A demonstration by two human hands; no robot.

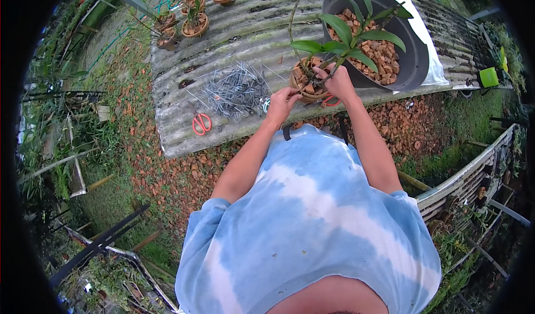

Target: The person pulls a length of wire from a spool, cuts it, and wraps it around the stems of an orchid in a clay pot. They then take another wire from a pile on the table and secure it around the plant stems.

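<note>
A clay pot [313, 95] filled with brick chunks stands near the front edge of the corrugated table, with a leafy plant [340, 42] rising from it. My left hand [283, 105] is closed at the pot's left rim, fingertips pressed together. Over the pot's right side, my right hand [336, 82] has its fingers closed around the base of the plant's stems. What lies between the left fingertips is too small to make out. Red-handled scissors [331, 100] lie partly hidden behind the pot and my right wrist.
A heap of wire pieces [237, 90] and another red-handled pair of scissors [202, 124] lie to the left. A large dark tub [413, 63] of brick chunks stands at right on a white sheet [434, 57]. Several small potted plants [195, 25] sit at the back left.
</note>
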